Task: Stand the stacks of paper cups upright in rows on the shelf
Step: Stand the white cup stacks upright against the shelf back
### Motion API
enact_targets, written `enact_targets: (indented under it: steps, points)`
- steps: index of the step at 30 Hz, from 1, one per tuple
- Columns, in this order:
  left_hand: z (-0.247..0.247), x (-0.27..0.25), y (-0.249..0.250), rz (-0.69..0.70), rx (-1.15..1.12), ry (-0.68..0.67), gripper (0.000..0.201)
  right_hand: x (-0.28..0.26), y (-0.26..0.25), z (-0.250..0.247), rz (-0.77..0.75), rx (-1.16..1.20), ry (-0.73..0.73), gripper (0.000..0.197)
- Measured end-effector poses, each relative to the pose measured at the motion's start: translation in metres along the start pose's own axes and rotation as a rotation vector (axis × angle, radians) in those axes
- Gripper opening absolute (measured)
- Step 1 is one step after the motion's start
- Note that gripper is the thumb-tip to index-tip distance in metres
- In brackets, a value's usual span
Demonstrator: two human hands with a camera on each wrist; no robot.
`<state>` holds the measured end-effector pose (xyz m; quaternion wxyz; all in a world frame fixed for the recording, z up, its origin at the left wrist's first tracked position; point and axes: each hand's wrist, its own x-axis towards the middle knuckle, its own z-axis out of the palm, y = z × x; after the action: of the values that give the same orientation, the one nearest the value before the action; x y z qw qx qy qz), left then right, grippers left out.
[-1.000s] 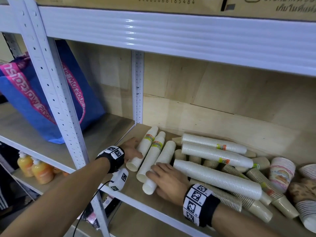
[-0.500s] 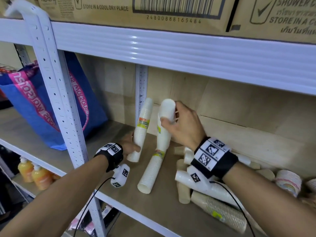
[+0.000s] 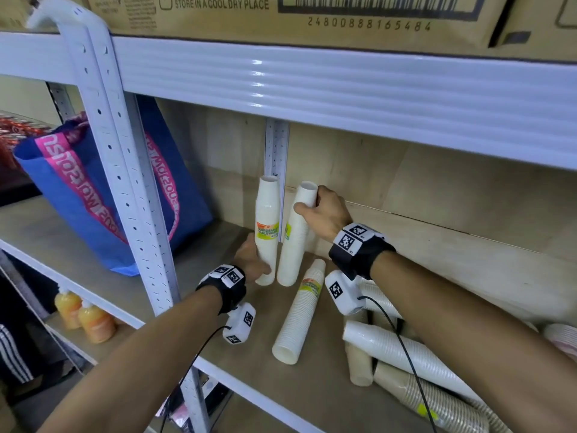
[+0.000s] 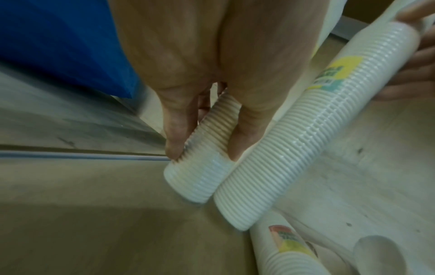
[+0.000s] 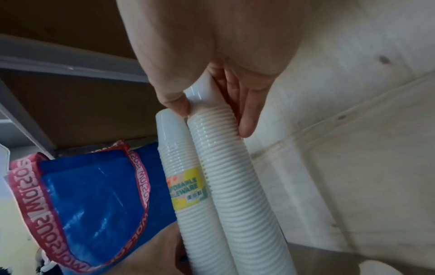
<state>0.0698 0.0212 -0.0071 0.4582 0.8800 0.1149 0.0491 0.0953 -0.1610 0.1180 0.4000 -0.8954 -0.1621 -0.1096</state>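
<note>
Two white cup stacks stand upright side by side at the back left of the shelf board [image 3: 281, 392]. My left hand [image 3: 253, 257] grips the left stack [image 3: 267, 220] low down, thumb and fingers round it [image 4: 203, 152]. My right hand [image 3: 324, 214] pinches the top of the right stack [image 3: 293, 245], which leans slightly left against the other [image 5: 209, 115]. In the right wrist view the labelled left stack [image 5: 183, 167] touches the right stack [image 5: 247, 204]. A third white stack [image 3: 301, 310] lies flat in front of them.
A heap of white and brown cup stacks [image 3: 406, 354] lies on the right of the shelf. A blue bag [image 3: 103, 195] sits beyond the perforated post [image 3: 125, 170]. A white beam [image 3: 312, 89] and a cardboard box [image 3: 312, 17] hang overhead. Orange bottles [image 3: 87, 317] stand below.
Both stacks lay flat a second ago. Each hand has tipped one up, and the right stack now stands with its base down beside the left one.
</note>
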Motion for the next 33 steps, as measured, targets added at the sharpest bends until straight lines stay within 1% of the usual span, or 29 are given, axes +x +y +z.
enact_targets:
  steps: [4, 9, 13, 15, 17, 19, 22, 23, 26, 28, 30, 33]
  points:
    - [0.009, 0.005, -0.004, 0.027, 0.003, -0.021, 0.074, 0.007, 0.005, 0.013, 0.011, 0.007, -0.049, 0.037]
    - [0.014, 0.01, -0.013, 0.027, 0.009, -0.054, 0.08, 0.009, 0.014, 0.02, 0.018, 0.025, -0.089, 0.04]
    - [0.015, 0.014, -0.02, 0.043, -0.003, -0.074, 0.079, 0.012, 0.017, 0.022, 0.017, 0.036, -0.087, 0.041]
    - [0.011, 0.015, -0.016, 0.058, -0.034, -0.09, 0.076, 0.013, 0.016, 0.022, 0.005, 0.042, -0.09, 0.041]
    - [0.004, 0.019, -0.009, 0.077, -0.059, -0.066, 0.07, 0.014, 0.014, 0.021, -0.003, 0.063, -0.09, 0.04]
    - [-0.008, 0.019, 0.008, 0.119, -0.134, -0.032, 0.063, 0.016, 0.012, 0.018, -0.024, 0.053, -0.076, 0.039]
    - [-0.03, 0.015, 0.041, 0.205, -0.239, 0.08, 0.042, 0.021, 0.007, 0.014, -0.047, 0.03, -0.024, 0.039]
    - [-0.039, 0.013, 0.052, 0.245, -0.221, 0.114, 0.041, 0.022, 0.006, 0.013, -0.051, 0.027, -0.006, 0.04]
    - [-0.057, 0.008, 0.079, 0.342, -0.065, 0.158, 0.05, 0.025, 0.004, 0.011, -0.062, 0.005, 0.03, 0.042]
    - [-0.061, 0.008, 0.087, 0.352, 0.003, 0.164, 0.044, 0.026, 0.003, 0.01, -0.067, -0.011, 0.044, 0.041]
    - [-0.062, 0.008, 0.089, 0.354, 0.008, 0.165, 0.038, 0.026, 0.002, 0.009, -0.08, -0.027, 0.036, 0.038]
    - [-0.062, 0.008, 0.086, 0.35, -0.015, 0.161, 0.039, 0.025, 0.0, 0.006, -0.119, -0.045, -0.013, 0.03]
